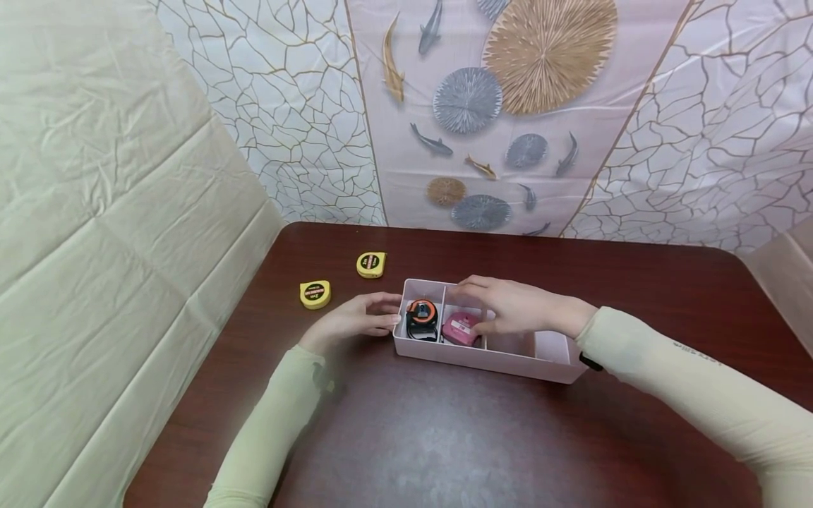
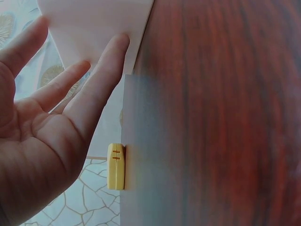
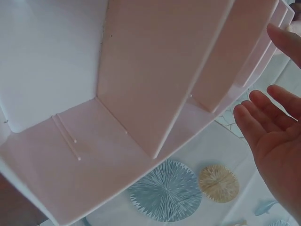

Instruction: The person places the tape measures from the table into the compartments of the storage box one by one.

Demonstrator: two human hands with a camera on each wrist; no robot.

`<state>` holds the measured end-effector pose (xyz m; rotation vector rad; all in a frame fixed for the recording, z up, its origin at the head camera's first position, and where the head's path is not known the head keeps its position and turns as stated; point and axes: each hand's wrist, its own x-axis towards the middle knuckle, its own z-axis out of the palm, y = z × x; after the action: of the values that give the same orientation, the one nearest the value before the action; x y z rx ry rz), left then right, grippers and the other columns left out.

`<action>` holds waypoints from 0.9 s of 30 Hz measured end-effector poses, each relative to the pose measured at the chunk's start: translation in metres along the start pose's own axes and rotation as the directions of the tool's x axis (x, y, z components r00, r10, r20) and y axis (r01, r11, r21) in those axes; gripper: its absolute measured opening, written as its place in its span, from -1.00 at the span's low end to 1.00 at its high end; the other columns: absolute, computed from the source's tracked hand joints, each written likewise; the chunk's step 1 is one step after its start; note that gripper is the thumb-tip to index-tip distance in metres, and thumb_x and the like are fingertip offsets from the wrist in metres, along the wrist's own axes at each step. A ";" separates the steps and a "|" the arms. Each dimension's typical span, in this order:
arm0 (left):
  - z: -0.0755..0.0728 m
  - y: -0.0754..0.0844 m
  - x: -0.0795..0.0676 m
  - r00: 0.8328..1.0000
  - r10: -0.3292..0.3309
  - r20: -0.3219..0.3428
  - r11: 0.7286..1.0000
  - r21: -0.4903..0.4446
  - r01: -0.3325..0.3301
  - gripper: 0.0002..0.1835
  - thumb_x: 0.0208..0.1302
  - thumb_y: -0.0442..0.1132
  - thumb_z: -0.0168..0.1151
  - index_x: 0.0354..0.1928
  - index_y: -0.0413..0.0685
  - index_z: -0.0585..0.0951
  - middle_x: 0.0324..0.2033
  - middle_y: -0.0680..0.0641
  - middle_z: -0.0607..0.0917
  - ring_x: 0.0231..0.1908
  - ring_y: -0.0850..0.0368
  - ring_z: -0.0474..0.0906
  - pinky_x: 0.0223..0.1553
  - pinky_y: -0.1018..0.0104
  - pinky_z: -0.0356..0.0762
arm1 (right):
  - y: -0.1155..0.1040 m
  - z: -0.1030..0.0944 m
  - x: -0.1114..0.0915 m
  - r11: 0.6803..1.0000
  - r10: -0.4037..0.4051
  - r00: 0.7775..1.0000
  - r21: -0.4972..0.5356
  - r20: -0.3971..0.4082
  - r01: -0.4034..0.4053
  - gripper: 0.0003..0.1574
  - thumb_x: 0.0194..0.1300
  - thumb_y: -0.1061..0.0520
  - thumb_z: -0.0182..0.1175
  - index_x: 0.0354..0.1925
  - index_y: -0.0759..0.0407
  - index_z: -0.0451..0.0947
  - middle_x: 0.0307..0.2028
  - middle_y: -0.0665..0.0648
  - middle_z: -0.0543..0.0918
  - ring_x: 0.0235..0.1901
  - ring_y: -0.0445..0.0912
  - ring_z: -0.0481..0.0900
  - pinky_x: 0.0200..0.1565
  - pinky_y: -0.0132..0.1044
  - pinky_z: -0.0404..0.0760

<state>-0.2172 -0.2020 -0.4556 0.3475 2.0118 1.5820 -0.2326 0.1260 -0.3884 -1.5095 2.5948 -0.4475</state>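
A pale pink divided box (image 1: 489, 360) stands on the table. A black-and-orange tape measure (image 1: 422, 321) lies in its leftmost compartment, and a pink tape measure (image 1: 461, 329) in the compartment beside it. My left hand (image 1: 352, 321) touches the box's left end with extended fingertips; the left wrist view shows those fingers (image 2: 101, 80) against the pale wall. Over the box reaches my right hand (image 1: 517, 307), its thumb beside the pink tape measure and its fingers near the far rim. In the right wrist view the right hand's fingers (image 3: 251, 122) are loosely spread, holding nothing.
Two yellow tape measures lie on the dark wood table (image 1: 381, 437) left of the box: one nearer (image 1: 315, 295), one farther back (image 1: 371, 264). Thin dividers (image 3: 160, 61) separate the box's compartments. Patterned cloth (image 1: 298, 106) hangs behind the table.
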 end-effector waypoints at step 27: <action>0.001 -0.001 0.000 1.000 -0.006 -0.003 1.000 0.022 0.006 -0.32 0.36 -0.21 0.34 0.46 -0.12 0.34 0.26 -0.21 0.55 0.15 0.04 0.56 0.09 0.15 0.61 | 0.016 -0.022 -0.025 0.987 0.156 0.987 -0.020 -0.049 -0.157 -0.23 0.29 0.05 0.39 0.36 0.27 0.41 0.24 0.24 0.51 0.25 0.13 0.48 0.26 0.07 0.45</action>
<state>-0.2171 -0.2013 -0.4565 0.3476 2.0323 1.5583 -0.2389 0.1594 -0.3739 -1.3031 2.7379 -0.4416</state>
